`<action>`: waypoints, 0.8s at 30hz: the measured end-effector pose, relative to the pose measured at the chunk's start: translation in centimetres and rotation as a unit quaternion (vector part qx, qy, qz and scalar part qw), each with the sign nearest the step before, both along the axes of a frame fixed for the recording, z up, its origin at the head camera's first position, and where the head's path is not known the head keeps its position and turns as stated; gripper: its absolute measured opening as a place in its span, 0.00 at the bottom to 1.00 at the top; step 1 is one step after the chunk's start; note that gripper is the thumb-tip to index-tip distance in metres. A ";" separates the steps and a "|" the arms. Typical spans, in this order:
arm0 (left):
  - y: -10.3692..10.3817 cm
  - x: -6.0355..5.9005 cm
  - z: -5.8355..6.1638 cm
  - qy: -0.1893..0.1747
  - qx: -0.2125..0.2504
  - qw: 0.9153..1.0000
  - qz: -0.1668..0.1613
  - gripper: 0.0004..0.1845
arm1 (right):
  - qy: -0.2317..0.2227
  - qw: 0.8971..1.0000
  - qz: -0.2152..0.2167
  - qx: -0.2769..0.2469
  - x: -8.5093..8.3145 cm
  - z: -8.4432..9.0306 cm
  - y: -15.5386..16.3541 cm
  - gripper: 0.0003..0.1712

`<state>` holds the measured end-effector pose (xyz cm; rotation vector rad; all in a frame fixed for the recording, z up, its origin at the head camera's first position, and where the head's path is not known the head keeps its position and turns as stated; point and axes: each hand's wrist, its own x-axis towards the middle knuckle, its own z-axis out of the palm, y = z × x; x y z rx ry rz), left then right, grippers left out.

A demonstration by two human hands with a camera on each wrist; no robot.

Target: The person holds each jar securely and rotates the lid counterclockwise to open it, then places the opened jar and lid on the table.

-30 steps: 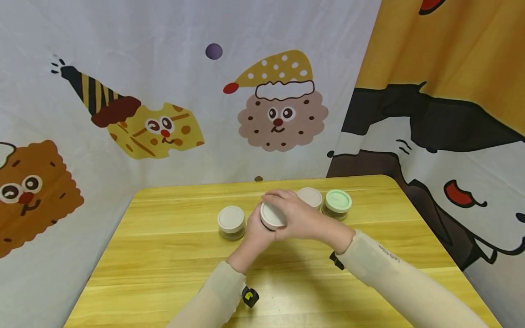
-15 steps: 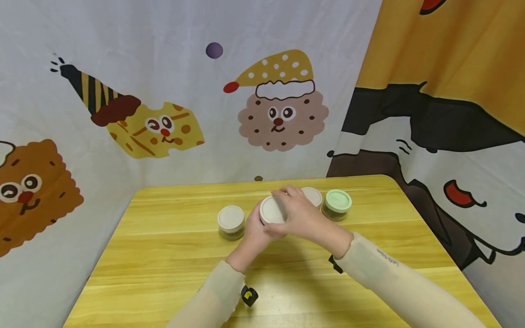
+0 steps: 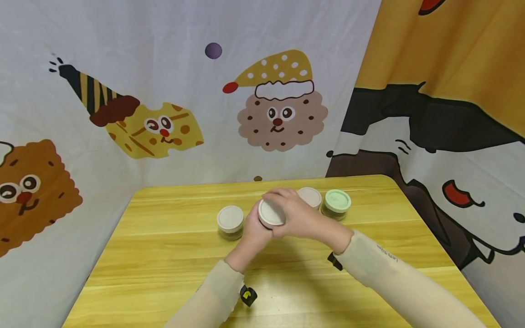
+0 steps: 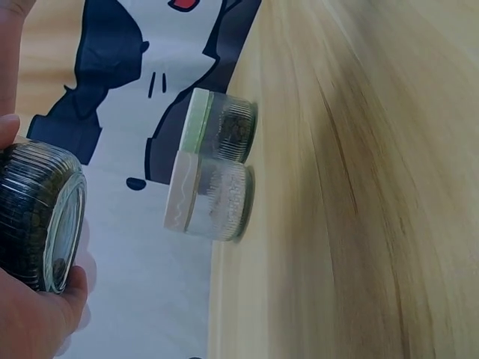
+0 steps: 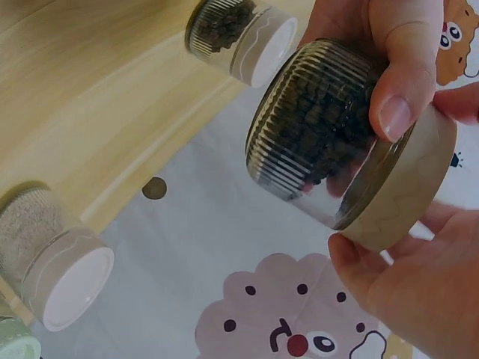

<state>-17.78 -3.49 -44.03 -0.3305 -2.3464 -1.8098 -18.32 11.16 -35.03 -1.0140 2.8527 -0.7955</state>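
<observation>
My left hand (image 3: 255, 233) grips the ribbed glass body of a jar (image 5: 314, 123) full of small dark pieces. On the jar sits a beige screw lid (image 5: 410, 187), and my right hand (image 3: 302, 219) holds that lid by its rim, thumb and fingers spread around it. The jar is tilted and raised above the table, its glass base showing in the left wrist view. Left of the hands stands another jar with a beige lid (image 3: 230, 218). Behind the right hand is a jar with a pale lid (image 3: 309, 197), pale grains inside.
A green-lidded jar (image 3: 337, 202) stands beside the pale-lidded one, dark contents inside. The wooden table (image 3: 164, 269) reaches back to a printed curtain (image 3: 176, 68) with cartoon figures.
The right hand's thumb and fingers shift around the lid, with the thumb on its front side half a second ago and lower now. The jar tilts slightly; the standing jars stay put.
</observation>
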 end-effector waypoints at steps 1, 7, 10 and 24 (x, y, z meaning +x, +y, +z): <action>0.0 0.0 0.0 0.005 -0.001 1.000 -0.002 0.45 | -0.002 1.000 0.008 -0.003 0.0 0.0 0.1 0.48; -0.1 -0.1 -0.2 0.006 0.003 1.000 -0.003 0.45 | 0.012 1.000 0.002 -0.016 0.1 0.0 0.4 0.49; -0.1 -0.2 -0.2 0.000 0.007 1.000 -0.002 0.44 | 0.018 0.999 -0.030 -0.006 0.3 0.1 0.3 0.48; 0.1 0.0 0.0 -0.011 -0.003 1.000 0.013 0.46 | 0.006 0.999 -0.044 0.000 0.3 0.0 -0.1 0.46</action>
